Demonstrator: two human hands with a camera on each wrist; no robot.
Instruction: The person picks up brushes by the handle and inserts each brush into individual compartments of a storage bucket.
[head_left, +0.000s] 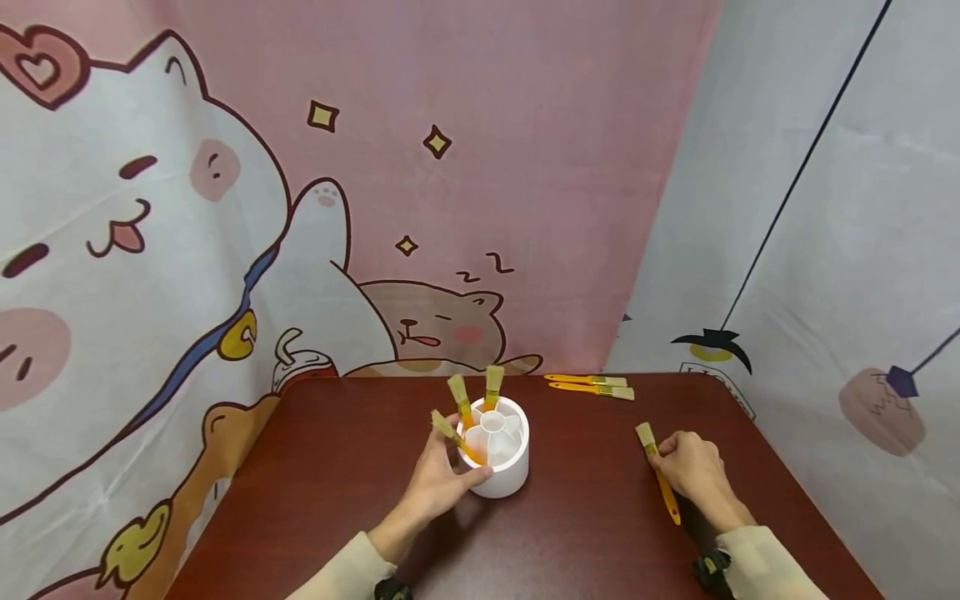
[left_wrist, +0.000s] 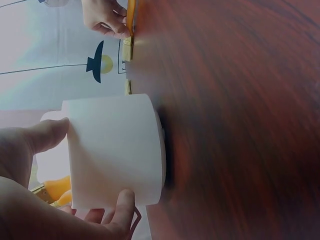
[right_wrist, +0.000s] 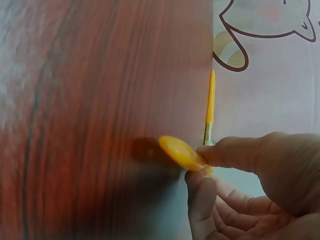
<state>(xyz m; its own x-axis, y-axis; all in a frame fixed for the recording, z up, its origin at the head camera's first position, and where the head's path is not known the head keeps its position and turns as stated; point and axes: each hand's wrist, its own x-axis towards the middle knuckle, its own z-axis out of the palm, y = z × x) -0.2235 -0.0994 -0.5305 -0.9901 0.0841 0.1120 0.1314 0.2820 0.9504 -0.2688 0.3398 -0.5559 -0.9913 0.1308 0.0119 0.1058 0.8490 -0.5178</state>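
A white round brush holder [head_left: 508, 477] stands on the table, divided into compartments around a small central ring. My left hand [head_left: 433, 482] grips its left side, thumb at the front rim and fingers around the wall [left_wrist: 115, 150]. Three paintbrushes with orange-yellow handles lean in its left and rear compartments, bristles up; one paintbrush [head_left: 447, 428] tilts out over my left hand. Well to the right, my right hand [head_left: 693, 468] pinches another paintbrush [head_left: 667, 498] between thumb and fingers. Its bristles point away from me, and the handle end [right_wrist: 177, 151] shows in the right wrist view.
Two more paintbrushes [head_left: 592, 388] lie side by side near the table's back edge, bristles to the right. The dark red-brown table [head_left: 577, 533] ends at a cloth backdrop [head_left: 562, 208] with cartoon cats, which also hangs along both sides.
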